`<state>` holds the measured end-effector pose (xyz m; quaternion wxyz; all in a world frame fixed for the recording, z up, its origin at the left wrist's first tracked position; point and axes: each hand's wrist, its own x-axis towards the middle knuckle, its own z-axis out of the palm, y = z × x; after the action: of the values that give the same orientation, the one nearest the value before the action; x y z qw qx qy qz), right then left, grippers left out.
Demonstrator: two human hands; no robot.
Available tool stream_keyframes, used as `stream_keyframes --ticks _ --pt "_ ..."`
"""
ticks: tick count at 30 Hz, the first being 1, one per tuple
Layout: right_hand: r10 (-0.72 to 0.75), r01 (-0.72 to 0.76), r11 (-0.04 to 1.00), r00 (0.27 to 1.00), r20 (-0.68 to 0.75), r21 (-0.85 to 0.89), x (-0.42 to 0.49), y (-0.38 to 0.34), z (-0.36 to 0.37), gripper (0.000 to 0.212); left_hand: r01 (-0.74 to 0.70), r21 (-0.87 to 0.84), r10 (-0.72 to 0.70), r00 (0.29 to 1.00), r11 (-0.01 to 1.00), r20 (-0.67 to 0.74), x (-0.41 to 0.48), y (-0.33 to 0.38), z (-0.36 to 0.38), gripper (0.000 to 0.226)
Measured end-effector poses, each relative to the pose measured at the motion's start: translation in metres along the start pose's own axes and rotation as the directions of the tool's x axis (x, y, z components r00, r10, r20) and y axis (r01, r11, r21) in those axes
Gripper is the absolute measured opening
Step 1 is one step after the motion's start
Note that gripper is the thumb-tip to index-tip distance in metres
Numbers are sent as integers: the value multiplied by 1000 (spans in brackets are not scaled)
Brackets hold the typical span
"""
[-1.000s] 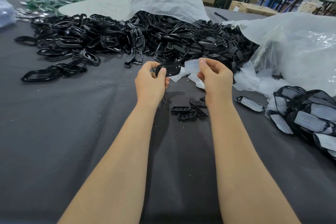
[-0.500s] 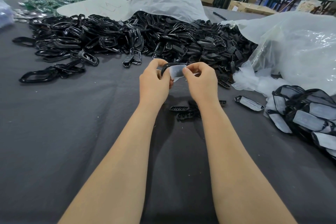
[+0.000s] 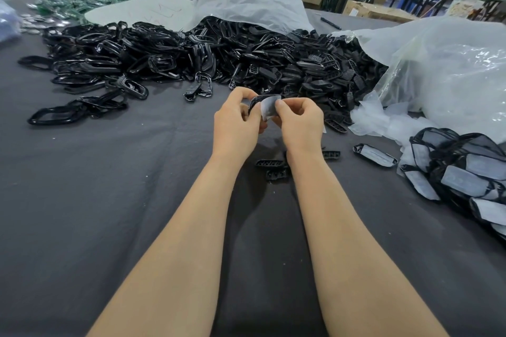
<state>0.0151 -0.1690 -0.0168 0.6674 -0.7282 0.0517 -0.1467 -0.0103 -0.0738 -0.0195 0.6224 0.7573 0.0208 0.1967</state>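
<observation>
The left hand (image 3: 237,123) gripped a small black plastic shell (image 3: 256,102) between thumb and curled fingers, held up between both hands above the dark cloth (image 3: 109,200). The right hand (image 3: 298,120) pinched a pale film piece (image 3: 269,107) against the shell's face. A heap of black parts (image 3: 246,60) lay just beyond both hands.

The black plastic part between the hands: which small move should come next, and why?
Probably slide the white pouch further over the black part. The left hand pinches the part's bare end, and the right hand pinches the pouch, which covers only the other end. The wrapped part lying to the right is covered along nearly its whole length.
</observation>
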Motion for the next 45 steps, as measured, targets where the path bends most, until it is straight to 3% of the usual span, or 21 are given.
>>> stream_keyframes --ticks 14,20,26,31,35,38,41,43,45 --pt "120 -120 979 993 11 167 0 -2 1 14 0 -33 1 1000 999 23 0 0 2 26" --pt "-212 210 969 977 -1 -126 -7 -4 1 7 14 -29 -14 1000 999 4 -1 1 1 27" --pt "-201 205 956 979 38 -210 -4 -3 1 3 24 -27 -24 1000 999 -10 0 1 1 24" --pt "-216 212 976 973 -82 -52 0 -11 -6 10 62 -97 -68 996 993 -57 2 -1 2 22" --pt "-8 51 960 988 -152 277 6 -15 -18 16 70 -129 -80 994 989 -73 3 -2 3 23" --pt "83 -31 883 992 -92 468 9 -19 -24 14 64 -130 -74 995 989 -74 3 -2 3 23" --pt "63 -120 782 991 115 612 8 -22 -28 13 77 -134 -87 994 988 -69 3 -2 3 22" --pt "-19 -141 799 966 259 584 5 -22 -27 14 81 -137 -90 994 987 -62 3 -2 3 22" --pt "-84 -64 899 945 315 433 2 -19 -25 13 76 -135 -84 995 988 -57 2 -1 2 20"
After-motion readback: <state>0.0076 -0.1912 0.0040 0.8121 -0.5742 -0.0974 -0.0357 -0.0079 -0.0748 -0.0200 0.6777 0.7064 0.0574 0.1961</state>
